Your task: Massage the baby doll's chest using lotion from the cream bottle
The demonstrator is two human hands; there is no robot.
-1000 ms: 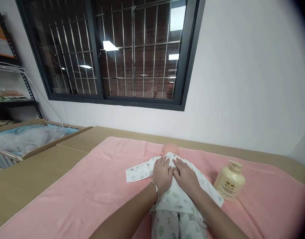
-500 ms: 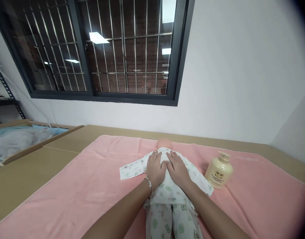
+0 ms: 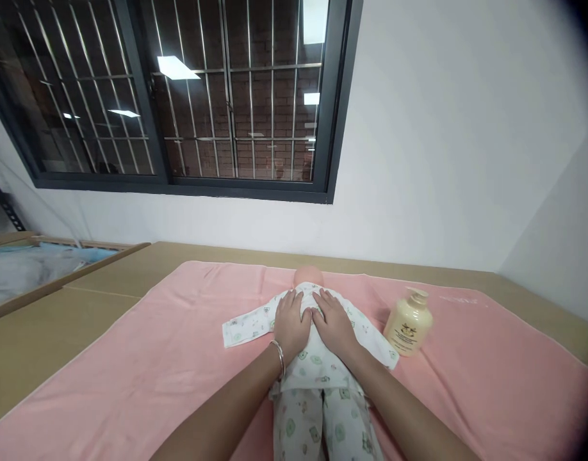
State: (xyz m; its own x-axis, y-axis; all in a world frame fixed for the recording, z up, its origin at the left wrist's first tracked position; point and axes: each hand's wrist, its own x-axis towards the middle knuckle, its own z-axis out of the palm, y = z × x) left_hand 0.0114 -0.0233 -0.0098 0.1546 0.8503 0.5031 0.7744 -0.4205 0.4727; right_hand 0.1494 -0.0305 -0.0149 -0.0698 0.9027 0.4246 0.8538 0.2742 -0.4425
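Observation:
A baby doll (image 3: 318,368) in white printed pajamas lies on a pink cloth (image 3: 179,358), its head toward the wall and its sleeves spread out to both sides. My left hand (image 3: 293,325) rests flat on the left part of the doll's upper body, and a silver bangle circles that wrist. Beside it my right hand (image 3: 335,325) lies flat on the right part, fingers pointing toward the doll's head. Both thumbs come close together in the middle. The doll's face does not show. Close to its right sleeve stands a pale yellow pump bottle (image 3: 408,325).
Under the cloth is a tan table (image 3: 102,307) that runs along the white wall. At the left, a wooden-edged box (image 3: 49,282) holds blue and whitish fabric or plastic. A dark-framed window (image 3: 246,189) with metal bars is above.
The whole view has shifted slightly, so things appear a little farther left. Both hands stay flat on the doll, with no clear movement against it.

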